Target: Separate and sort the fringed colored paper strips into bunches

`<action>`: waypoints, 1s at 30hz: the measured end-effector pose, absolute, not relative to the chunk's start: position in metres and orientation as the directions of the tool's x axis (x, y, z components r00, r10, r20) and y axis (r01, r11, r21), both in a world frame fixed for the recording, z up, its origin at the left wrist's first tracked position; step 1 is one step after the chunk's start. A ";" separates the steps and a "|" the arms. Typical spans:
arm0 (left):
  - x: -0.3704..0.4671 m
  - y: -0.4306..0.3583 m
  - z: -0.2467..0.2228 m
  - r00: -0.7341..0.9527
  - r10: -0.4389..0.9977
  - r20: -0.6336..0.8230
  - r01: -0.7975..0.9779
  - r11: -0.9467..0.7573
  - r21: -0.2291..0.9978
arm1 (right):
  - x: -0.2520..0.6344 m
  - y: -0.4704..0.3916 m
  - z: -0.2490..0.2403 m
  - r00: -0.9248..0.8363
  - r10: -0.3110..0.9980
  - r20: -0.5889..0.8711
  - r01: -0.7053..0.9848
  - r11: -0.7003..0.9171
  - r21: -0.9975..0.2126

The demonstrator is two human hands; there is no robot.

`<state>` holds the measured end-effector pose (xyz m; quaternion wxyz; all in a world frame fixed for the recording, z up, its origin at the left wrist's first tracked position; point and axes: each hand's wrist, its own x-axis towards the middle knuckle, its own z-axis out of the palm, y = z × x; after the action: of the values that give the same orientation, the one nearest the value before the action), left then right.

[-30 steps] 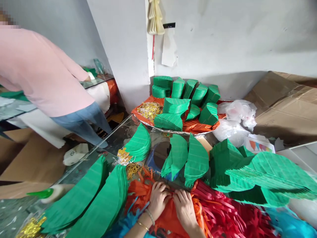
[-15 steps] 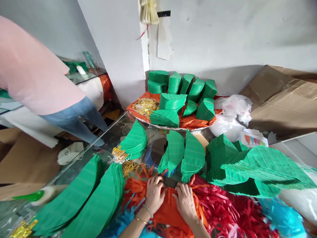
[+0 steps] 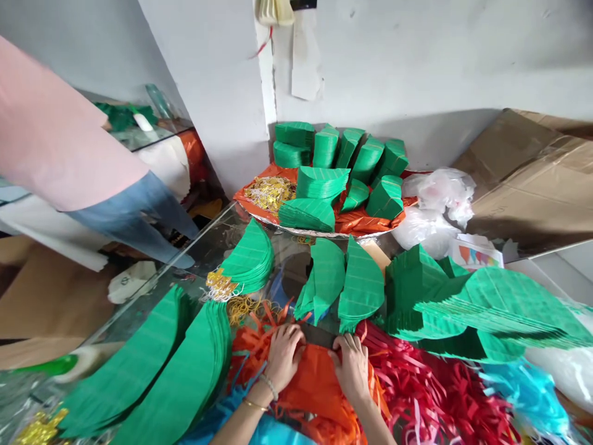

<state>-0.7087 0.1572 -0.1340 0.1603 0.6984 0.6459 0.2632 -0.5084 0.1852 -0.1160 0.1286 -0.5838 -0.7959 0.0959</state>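
An orange sheet with fringed strips (image 3: 315, 386) lies in front of me at the bottom middle. My left hand (image 3: 283, 353), with a bracelet and a bangle at the wrist, has its fingers curled on the sheet's upper left edge. At the upper right edge, the fingers of my right hand (image 3: 351, 366) are bent over the same sheet. Both hands look closed on it, a short gap apart. Red fringed strips (image 3: 430, 389) lie right of my right hand, and blue material (image 3: 250, 420) is beneath my left forearm. Green folded stacks (image 3: 361, 284) stand just beyond the hands.
Long green stacks (image 3: 185, 377) lie at left, near a glue bottle (image 3: 83, 364). Behind, an orange-lined tray (image 3: 259, 213) holds green bundles and gold tags. Plastic bags (image 3: 426, 232) and a cardboard box (image 3: 532, 179) are at right. A person in pink (image 3: 60, 136) stands at left.
My right hand has shifted slightly right and its fingers have curled more at the orange edge. My left hand has moved slightly. The view has tilted a little.
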 end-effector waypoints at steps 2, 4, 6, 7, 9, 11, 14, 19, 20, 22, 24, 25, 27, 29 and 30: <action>-0.709 0.158 -0.133 0.040 0.987 0.159 0.809 -0.125 0.574 | -0.509 0.183 -0.116 -0.244 0.963 0.117 0.896 0.270 -0.353; -0.708 0.158 -0.132 0.071 0.983 0.170 0.804 -0.157 0.573 | -0.509 0.180 -0.120 -0.288 0.938 0.193 0.886 0.338 -0.317; -0.705 0.156 -0.133 0.145 0.967 0.211 0.813 -0.238 0.532 | -0.509 0.175 -0.126 -0.390 0.880 0.272 0.862 0.453 -0.229; -0.703 0.155 -0.135 0.187 0.954 0.235 0.818 -0.284 0.501 | -0.509 0.173 -0.130 -0.447 0.844 0.297 0.840 0.510 -0.187; -0.697 0.151 -0.139 0.254 0.929 0.270 0.822 -0.354 0.445 | -0.509 0.171 -0.136 -0.542 0.781 0.311 0.789 0.600 -0.133; -0.690 0.148 -0.144 0.274 0.921 0.278 0.826 -0.374 0.423 | -0.510 0.172 -0.141 -0.612 0.729 0.308 0.741 0.664 -0.098; -0.681 0.150 -0.146 0.295 0.912 0.284 0.832 -0.391 0.393 | -0.509 0.177 -0.142 -0.688 0.664 0.294 0.681 0.730 -0.055; -0.677 0.165 -0.132 0.346 0.888 0.303 0.822 -0.442 0.359 | -0.507 0.181 -0.130 -0.662 0.692 0.288 0.708 0.703 -0.061; -0.676 0.168 -0.128 0.364 0.878 0.312 0.811 -0.464 0.358 | -0.507 0.180 -0.126 -0.635 0.714 0.293 0.730 0.679 -0.073; -0.675 0.170 -0.120 0.401 0.851 0.339 0.782 -0.511 0.357 | -0.507 0.177 -0.117 -0.570 0.764 0.303 0.777 0.621 -0.103; -0.674 0.171 -0.113 0.420 0.829 0.369 0.763 -0.543 0.351 | -0.508 0.173 -0.106 -0.499 0.810 0.308 0.820 0.556 -0.136; -0.673 0.171 -0.109 0.420 0.823 0.383 0.760 -0.549 0.347 | -0.509 0.170 -0.101 -0.463 0.831 0.310 0.839 0.523 -0.149; -0.677 0.174 -0.095 0.402 0.818 0.412 0.767 -0.547 0.336 | -0.509 0.162 -0.093 -0.357 0.889 0.287 0.886 0.420 -0.197; -0.688 0.180 -0.074 0.356 0.806 0.472 0.790 -0.530 0.310 | -0.506 0.152 -0.090 -0.252 0.946 0.204 0.917 0.301 -0.261; -0.697 0.183 -0.059 0.312 0.792 0.525 0.811 -0.510 0.286 | -0.504 0.147 -0.092 -0.218 0.964 0.154 0.924 0.255 -0.285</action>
<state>-0.6970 0.1827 -0.0586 -0.0155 0.8098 0.4949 0.3147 -0.5045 0.1473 -0.0916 0.1507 -0.6069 -0.7776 0.0659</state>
